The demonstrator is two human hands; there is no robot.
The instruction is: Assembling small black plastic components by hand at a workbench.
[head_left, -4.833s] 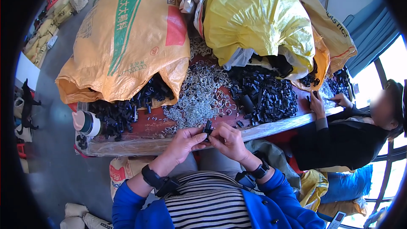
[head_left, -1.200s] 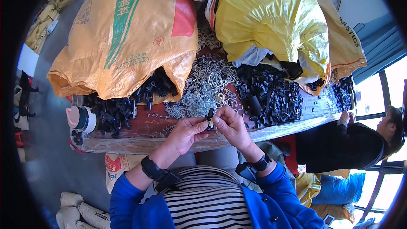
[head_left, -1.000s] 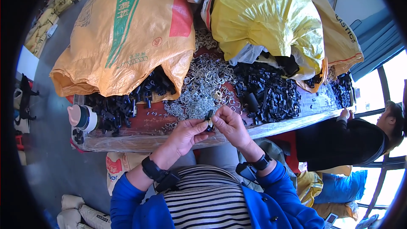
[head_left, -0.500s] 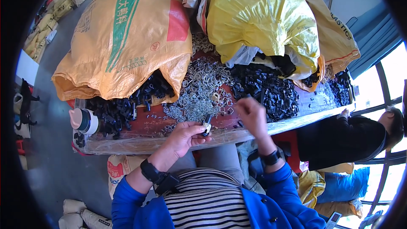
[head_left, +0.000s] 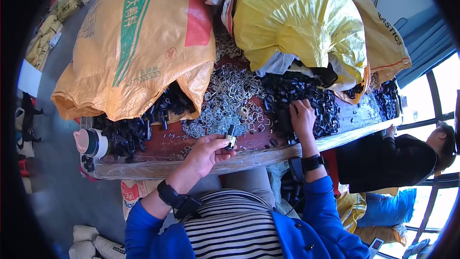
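Between thumb and fingers, my left hand pinches a small plastic fitting, black at both ends with a cream-white band in the middle. It is held above the near edge of the table, in front of a heap of small metal clips. My right hand is at the near-left part of a pile of black plastic pieces. Its fingers are curled down onto the pieces, and whatever lies between the fingertips is hidden.
A large orange woven sack spills black parts at the left, near a pink-lidded cup. A yellow sack stands behind the right pile. At the right, another person in black is beside the plastic-wrapped table edge.
My right hand has gone from above the table's near edge forward and right onto the black pile. My left hand keeps the fitting, shifted very slightly.
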